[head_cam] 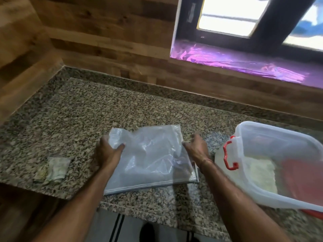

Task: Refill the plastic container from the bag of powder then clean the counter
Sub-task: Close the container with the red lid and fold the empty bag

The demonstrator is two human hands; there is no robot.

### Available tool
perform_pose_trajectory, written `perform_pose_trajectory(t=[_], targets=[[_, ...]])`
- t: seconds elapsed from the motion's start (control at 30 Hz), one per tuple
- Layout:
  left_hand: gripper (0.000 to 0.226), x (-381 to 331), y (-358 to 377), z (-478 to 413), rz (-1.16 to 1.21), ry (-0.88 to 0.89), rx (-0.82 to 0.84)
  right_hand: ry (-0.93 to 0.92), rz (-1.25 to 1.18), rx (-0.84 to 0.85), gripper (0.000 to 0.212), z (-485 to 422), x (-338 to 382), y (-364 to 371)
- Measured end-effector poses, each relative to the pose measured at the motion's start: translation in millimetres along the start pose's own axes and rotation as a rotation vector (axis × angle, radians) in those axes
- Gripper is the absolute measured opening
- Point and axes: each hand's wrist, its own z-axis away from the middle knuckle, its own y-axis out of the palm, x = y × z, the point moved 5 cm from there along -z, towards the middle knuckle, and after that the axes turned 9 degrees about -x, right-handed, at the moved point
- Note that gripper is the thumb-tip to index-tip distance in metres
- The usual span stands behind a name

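Your left hand (109, 151) holds the clear plastic bag (150, 158) at its far left corner: the thumb lies on top of the film and the fingers curl round the edge beneath it. Your right hand (195, 147) sits at the bag's right edge, knuckles up and fingers bent down toward the granite counter (78, 116). The thumb touches the film, but motion blur hides whether that hand pinches the bag or only rests against it. The bag lies flat and limp between your two hands, with its sealed near edge toward you and its far side lifted slightly into wrinkles. Both forearms reach forward from the near counter edge, roughly parallel, with the wrists straight. A thin thread band (206, 161) circles the right wrist.

Just to the right of your right hand stands the translucent plastic container (244, 137), open at the top and tilted. Its red latch (229, 157) faces your right wrist, close to it but not touching. White powder (260, 173) covers part of its floor. A red piece (312, 213) shows under its near corner.

Left of your left hand, well apart from the bag, a folded, stained cloth (54, 169) lies on the counter. Beyond your hands, a wood-panel wall (104, 32) and a window (230, 16) stand behind the counter.
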Motion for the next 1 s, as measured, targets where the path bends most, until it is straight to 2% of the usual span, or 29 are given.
perform_pose_trajectory(t=[0.13,0.27,0.43,0.5,0.63,0.73,0.83,0.93,1.0], targets=[[0.066,-83,12,23,0.040,0.226,0.045,-0.169,-0.101,-0.080,0.045,-2,31,-39],[0.067,-170,25,68,0.075,0.460,0.083,-0.314,-0.164,-0.217,0.040,-3,44,-109],[0.054,-259,45,151,0.044,0.741,0.113,-0.429,-0.156,-0.421,0.032,-2,7,-217],[0.057,-289,59,196,0.044,0.818,0.117,-0.412,-0.110,-0.483,0.031,-3,-33,-262],[0.077,-341,103,308,0.079,0.959,0.142,-0.334,-0.037,-0.586,0.036,-14,-136,-344],[0.086,-361,148,393,0.061,0.969,0.278,-0.190,0.040,-0.553,0.043,-19,-223,-382],[0.108,-372,198,466,-0.016,0.984,0.414,-0.053,0.076,-0.505,0.052,-23,-311,-409],[0.106,-362,238,510,-0.142,0.950,0.504,0.104,0.136,-0.388,0.065,-26,-393,-421],[0.106,-355,249,519,-0.174,0.925,0.493,0.193,0.168,-0.328,0.074,-25,-436,-419]])
